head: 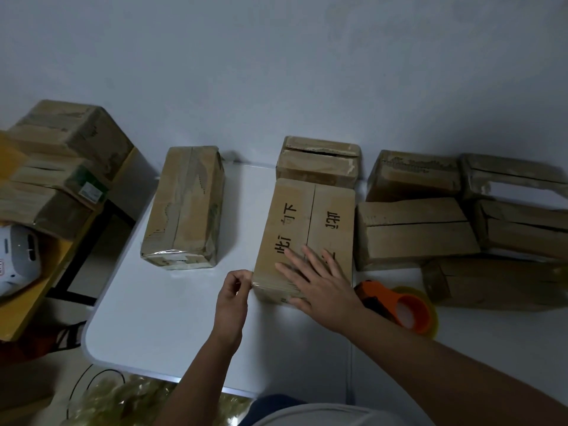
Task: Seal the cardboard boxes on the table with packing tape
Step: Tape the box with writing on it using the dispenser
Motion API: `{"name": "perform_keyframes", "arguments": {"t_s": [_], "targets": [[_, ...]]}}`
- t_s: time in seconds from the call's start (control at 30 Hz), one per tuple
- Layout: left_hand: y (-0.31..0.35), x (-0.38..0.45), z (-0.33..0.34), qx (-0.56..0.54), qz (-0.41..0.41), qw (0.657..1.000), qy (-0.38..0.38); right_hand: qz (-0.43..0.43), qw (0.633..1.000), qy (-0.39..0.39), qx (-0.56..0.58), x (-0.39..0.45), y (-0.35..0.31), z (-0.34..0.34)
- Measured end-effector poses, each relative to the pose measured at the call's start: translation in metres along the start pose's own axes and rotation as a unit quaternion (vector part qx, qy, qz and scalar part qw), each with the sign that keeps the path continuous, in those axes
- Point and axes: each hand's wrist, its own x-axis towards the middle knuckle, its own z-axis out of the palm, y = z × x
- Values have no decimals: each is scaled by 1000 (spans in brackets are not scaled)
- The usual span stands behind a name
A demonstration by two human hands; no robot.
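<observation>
The right hand (319,282) lies flat on the near end of a cardboard box with black printed characters (304,238), fingers straight and spread, palm pressing down over the centre seam. The left hand (232,299) sits at that box's near left corner with fingertips curled together — it seems to pinch something thin and clear, likely a tape end, though the frame does not show it plainly. A glossy band of tape wraps the near edge of the box under both hands.

Just right of the right wrist, an orange tape dispenser (399,309) with a yellowish roll rests on the white bench (159,318), partly hidden by the forearm. To the left, apart from the hands, stands a heavily taped box (184,207). Behind the printed box, touching its far end, is another carton (319,161) with a gap between its flaps. To the right, a cluster of cartons (461,216) crowds the bench — several show open seams. At far left, more boxes (58,161) are stacked on a yellow-edged shelf beside a white device (18,256).
</observation>
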Motion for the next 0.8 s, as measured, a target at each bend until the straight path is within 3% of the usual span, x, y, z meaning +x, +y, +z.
{"name": "perform_keyframes", "arguments": {"t_s": [0.27,0.37,0.47,0.57,0.63,0.8], "targets": [[7,21,4,136,-45,989,-27,-4,1000,0,3,-1,1,-1],[13,22,-1,187,-29,981,35,-5,1000,-1,10,-1,3,-2],[18,5,-18,163,-1,984,69,-4,1000,2,11,-1,2,-1],[23,-14,-16,134,-3,991,-5,-3,1000,3,14,0,1,-2],[24,-23,-10,171,16,985,-34,-1,1000,3,9,0,2,-1],[27,-20,-30,324,124,928,-137,-1,1000,4,16,-1,0,-1]]}}
